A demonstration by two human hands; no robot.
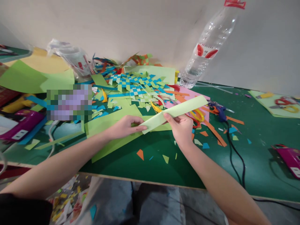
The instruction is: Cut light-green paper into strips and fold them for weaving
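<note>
Between my two hands is a pale green paper strip [179, 111], slanting up to the right above the table. My left hand [127, 126] pinches its lower left end between thumb and fingers. Around its middle, my right hand [182, 128] grips with the thumb on top and the fingers hidden behind. Green paper sheets [110, 137] lie under my left hand. Scissors with yellow and red handles [198, 115] lie just behind my right hand, partly covered by the strip. A heap of woven blue and green paper pieces [136, 82] spreads behind the strip.
A clear plastic bottle [201, 53] stands at the back right. Right of my hand lies a dark blue glue gun [219, 111] with a black cord. Other scissors [287, 104] rest on paper at the far right. A wrapped cup [75, 59] stands back left. Paper scraps [140, 154] litter the green table.
</note>
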